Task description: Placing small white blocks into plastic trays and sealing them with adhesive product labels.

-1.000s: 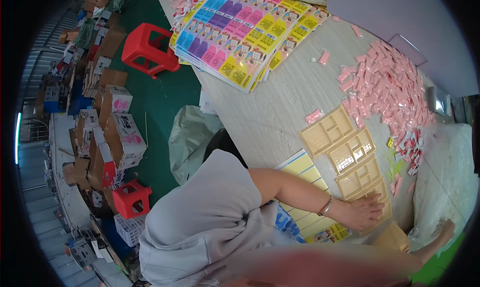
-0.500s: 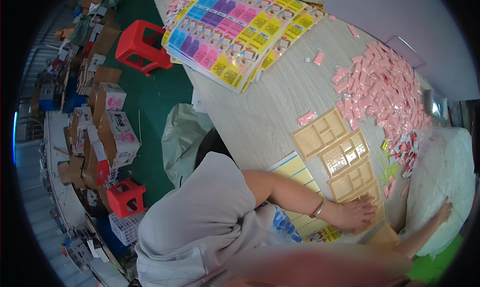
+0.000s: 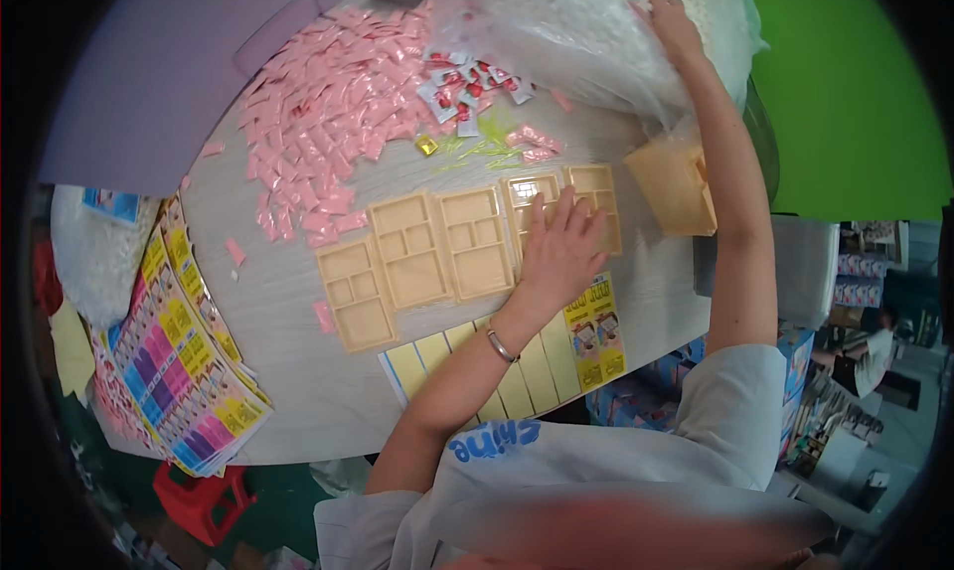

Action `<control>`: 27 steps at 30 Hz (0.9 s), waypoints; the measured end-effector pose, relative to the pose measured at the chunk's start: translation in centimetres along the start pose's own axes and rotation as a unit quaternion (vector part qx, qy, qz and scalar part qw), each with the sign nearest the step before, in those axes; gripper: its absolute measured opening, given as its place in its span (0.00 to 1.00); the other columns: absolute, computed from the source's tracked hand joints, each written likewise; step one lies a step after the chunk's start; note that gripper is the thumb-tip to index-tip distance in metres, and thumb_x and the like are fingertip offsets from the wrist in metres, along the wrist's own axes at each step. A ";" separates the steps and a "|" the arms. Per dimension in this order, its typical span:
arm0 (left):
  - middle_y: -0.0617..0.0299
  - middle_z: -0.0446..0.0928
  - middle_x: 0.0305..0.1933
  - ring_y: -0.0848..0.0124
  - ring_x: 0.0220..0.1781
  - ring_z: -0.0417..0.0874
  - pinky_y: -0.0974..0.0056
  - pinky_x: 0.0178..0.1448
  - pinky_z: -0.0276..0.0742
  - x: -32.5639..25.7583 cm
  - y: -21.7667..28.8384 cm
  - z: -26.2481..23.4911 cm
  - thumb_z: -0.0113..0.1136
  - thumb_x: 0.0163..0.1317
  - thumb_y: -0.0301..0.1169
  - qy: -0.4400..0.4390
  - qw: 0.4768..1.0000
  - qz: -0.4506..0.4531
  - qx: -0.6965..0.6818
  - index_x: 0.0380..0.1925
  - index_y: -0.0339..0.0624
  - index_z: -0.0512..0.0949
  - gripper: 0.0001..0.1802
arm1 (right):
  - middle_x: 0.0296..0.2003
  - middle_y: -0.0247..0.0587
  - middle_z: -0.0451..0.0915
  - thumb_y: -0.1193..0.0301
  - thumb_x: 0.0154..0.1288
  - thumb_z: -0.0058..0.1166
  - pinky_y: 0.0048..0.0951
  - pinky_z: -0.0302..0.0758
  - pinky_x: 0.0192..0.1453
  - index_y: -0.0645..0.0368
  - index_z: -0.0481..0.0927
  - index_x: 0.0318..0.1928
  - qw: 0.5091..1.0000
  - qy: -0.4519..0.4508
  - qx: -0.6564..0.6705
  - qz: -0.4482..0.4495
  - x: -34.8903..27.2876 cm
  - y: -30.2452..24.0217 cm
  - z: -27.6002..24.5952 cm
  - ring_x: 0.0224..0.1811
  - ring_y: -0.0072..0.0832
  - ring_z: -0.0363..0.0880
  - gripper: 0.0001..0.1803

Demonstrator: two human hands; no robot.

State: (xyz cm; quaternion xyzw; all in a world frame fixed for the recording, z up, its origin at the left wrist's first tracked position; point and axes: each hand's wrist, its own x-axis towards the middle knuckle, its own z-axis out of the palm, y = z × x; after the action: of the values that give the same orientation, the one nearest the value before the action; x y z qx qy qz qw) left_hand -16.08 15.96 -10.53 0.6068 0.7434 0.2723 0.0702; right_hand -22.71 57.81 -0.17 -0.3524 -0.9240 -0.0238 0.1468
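Observation:
Several cream compartment trays stand side by side in a slanting row on the table. My left hand lies over the two rightmost trays with its fingers spread, covering part of them. It holds nothing that I can see. At the far right, my right hand is at a clear plastic bag full of small white pieces. Its fingers are apart and touch the contents near the bag's mouth; nothing shows in them. A cream stack of trays stands below my right forearm.
Behind the trays lies a heap of pink sachets, with red-and-white packets and thin green sticks beside it. Yellow printed sheets lie in front. Colourful label sheets are stacked at left, near a red stool.
The view has swung round to the right, bringing the trays and bag to the middle. My left hand stays at the trays; my right hand is still at the bag.

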 end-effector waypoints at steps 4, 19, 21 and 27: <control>0.56 0.71 0.72 0.55 0.82 0.59 0.33 0.81 0.46 -0.6 0.1 0.1 0.64 0.66 0.50 -0.005 1.000 -0.013 -0.008 0.70 0.51 0.72 0.35 | 0.57 0.54 0.80 0.43 0.74 0.51 0.48 0.79 0.59 0.46 0.78 0.64 0.996 -0.004 -0.092 -0.005 -1.2 -2.1 -2.8 0.54 0.53 0.83 0.29; 0.56 0.72 0.68 0.55 0.80 0.60 0.34 0.81 0.44 -0.2 -0.2 -0.1 0.67 0.62 0.49 0.019 0.999 -0.006 -0.029 0.68 0.50 0.73 0.35 | 0.44 0.58 0.86 0.54 0.71 0.53 0.52 0.80 0.55 0.57 0.83 0.48 0.972 0.116 0.139 -0.151 -2.1 -1.0 -1.8 0.51 0.53 0.85 0.20; 0.57 0.71 0.68 0.56 0.81 0.58 0.35 0.83 0.42 -0.5 -0.7 -0.1 0.68 0.61 0.49 0.019 0.999 -0.013 -0.030 0.68 0.49 0.73 0.36 | 0.44 0.58 0.86 0.55 0.71 0.53 0.52 0.80 0.55 0.57 0.83 0.49 0.994 0.071 0.043 -0.069 -1.1 -3.3 -4.1 0.51 0.54 0.85 0.20; 0.57 0.72 0.66 0.57 0.80 0.60 0.36 0.82 0.44 -0.7 -0.1 0.1 0.71 0.58 0.51 0.020 0.999 -0.016 -0.034 0.68 0.47 0.73 0.39 | 0.43 0.58 0.86 0.60 0.71 0.52 0.53 0.80 0.55 0.59 0.82 0.48 0.998 0.001 -0.060 0.017 0.7 -0.9 -4.2 0.49 0.56 0.85 0.17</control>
State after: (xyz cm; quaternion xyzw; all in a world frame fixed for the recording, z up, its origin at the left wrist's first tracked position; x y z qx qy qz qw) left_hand -15.97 15.33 -10.87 0.5862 0.7449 0.3084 0.0798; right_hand -22.78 56.95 4.08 -0.3761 -0.9146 -0.0773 0.1269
